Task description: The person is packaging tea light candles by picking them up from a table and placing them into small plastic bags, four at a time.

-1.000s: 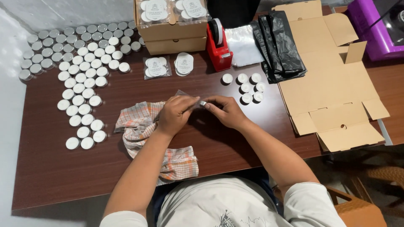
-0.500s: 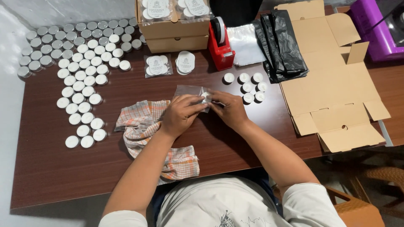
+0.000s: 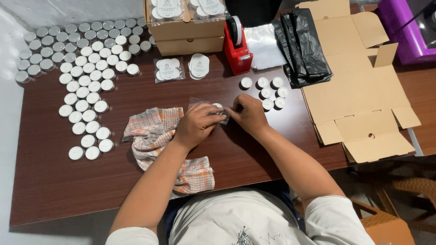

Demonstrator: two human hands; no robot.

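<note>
– What do the person's hands hold?

– The left hand (image 3: 196, 123) and the right hand (image 3: 247, 115) meet near the middle of the table (image 3: 54, 181), both pinched shut on a small clear plastic bag (image 3: 210, 109). A tealight (image 3: 218, 106) shows white at the bag's mouth, between the two sets of fingertips.

– What lies around them?

– A checked cloth (image 3: 154, 131) lies crumpled just left of the left hand, reaching to the near edge. Loose tealights (image 3: 270, 90) sit in a small cluster just beyond the right hand. Many more tealights (image 3: 84, 86) fill the far left corner in rows. Along the far edge stand cardboard boxes (image 3: 186, 34), a red tape dispenser (image 3: 237, 47) and black bags (image 3: 302, 45). Flattened cardboard (image 3: 359, 86) covers the right end.
</note>
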